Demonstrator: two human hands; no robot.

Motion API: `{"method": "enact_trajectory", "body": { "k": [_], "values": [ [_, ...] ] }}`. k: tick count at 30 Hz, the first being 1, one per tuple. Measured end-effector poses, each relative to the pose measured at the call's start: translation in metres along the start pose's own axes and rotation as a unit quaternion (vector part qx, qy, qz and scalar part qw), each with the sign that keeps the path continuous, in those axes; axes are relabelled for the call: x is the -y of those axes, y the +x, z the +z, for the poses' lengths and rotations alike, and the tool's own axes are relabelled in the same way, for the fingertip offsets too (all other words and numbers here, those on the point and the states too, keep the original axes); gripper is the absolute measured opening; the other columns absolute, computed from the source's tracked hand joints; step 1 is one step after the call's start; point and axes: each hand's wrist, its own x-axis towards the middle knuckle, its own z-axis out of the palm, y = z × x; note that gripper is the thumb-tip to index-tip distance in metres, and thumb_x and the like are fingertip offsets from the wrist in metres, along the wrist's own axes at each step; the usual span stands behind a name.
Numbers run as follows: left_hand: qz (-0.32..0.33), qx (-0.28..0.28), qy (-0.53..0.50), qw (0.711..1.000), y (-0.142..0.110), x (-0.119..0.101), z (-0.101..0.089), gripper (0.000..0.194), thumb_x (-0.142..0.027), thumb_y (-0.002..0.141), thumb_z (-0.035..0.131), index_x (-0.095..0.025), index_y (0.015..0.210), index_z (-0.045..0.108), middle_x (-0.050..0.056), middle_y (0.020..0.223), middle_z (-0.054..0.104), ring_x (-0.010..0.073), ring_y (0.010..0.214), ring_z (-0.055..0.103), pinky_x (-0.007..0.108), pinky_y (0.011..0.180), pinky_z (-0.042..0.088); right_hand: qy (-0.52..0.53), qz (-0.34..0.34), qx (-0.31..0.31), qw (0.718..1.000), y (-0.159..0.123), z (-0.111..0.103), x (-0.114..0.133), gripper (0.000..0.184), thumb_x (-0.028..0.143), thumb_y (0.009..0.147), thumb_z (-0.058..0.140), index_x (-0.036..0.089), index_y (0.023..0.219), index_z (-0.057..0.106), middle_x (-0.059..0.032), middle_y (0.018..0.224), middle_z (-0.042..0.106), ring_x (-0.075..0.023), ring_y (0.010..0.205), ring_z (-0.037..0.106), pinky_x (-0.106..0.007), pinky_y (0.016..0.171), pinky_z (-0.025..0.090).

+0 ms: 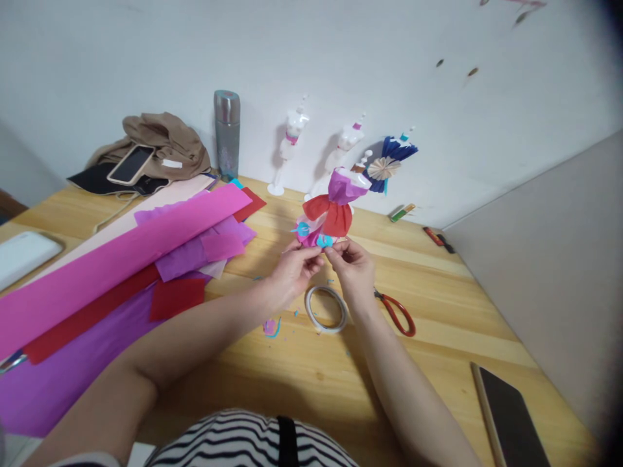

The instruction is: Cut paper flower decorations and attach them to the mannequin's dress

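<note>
A small paper dress (pixel 335 211) on a white mini mannequin stands tilted in front of me, with a purple bodice, red overskirt and pink lower skirt. Light-blue paper pieces (pixel 324 241) sit along its hem. My left hand (pixel 295 267) pinches the hem from the left. On the other side of the same blue piece, my right hand (pixel 351 261) presses thumb and finger together at the hem. Below the hands lies a roll of double-sided tape (pixel 308 310). Red-handled scissors (pixel 405 318) rest beside my right wrist, partly hidden by it.
Pink, red and purple crepe paper sheets (pixel 121 259) cover the left of the table. Behind stand mini mannequins (pixel 296 126), one in a dark-blue paper dress (pixel 399 149), and a grey thermos (pixel 227 136). A dark tablet or phone (pixel 511 418) lies front right; paper scraps (pixel 270 327) are scattered centrally.
</note>
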Motion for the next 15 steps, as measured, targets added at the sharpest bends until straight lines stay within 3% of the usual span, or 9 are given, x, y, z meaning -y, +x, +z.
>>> {"method": "enact_trajectory", "body": {
  "k": [15],
  "values": [
    [-0.002, -0.001, -0.006, 1.000, -0.0022, 0.0017, 0.0033, 0.024, -0.003, 0.068, 0.077, -0.015, 0.076, 0.057, -0.004, 0.060, 0.060, 0.0042, 0.049, 0.052, 0.017, 0.051, 0.036, 0.008, 0.007, 0.012, 1.000, 0.0013, -0.0001, 0.0004, 0.024, 0.038, 0.070, 0.074, 0.023, 0.062, 0.057, 0.0061, 0.053, 0.048, -0.0111, 0.049, 0.040, -0.028, 0.051, 0.036]
  ]
}}
